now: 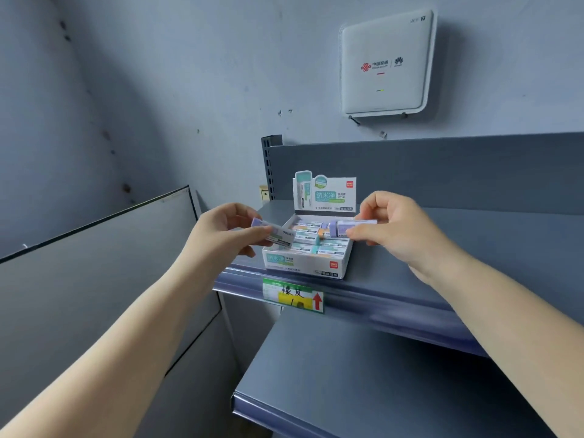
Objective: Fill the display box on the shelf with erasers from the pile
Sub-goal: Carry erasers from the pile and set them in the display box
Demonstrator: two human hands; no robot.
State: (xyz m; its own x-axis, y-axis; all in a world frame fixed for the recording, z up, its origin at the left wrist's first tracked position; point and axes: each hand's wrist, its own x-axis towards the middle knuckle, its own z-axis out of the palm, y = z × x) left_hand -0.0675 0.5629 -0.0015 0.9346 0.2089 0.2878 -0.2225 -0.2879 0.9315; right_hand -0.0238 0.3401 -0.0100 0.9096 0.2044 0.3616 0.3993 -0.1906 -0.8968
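A white display box [303, 265] with an upright printed lid stands near the left end of the grey shelf [442, 248]. Several wrapped erasers [328, 248] lie inside it in rows. My left hand [221, 232] pinches a purple-ended eraser [278, 233] just left of the box, over its left rim. My right hand [395, 226] pinches another purple eraser [347, 227] above the box's right side. The pile of erasers is out of view.
A price label [292, 294] with a red arrow hangs on the shelf's front rail. A lower grey shelf [363, 374] juts out below. A glass-edged panel [94, 263] stands at the left. A white router box [385, 63] is mounted on the wall above.
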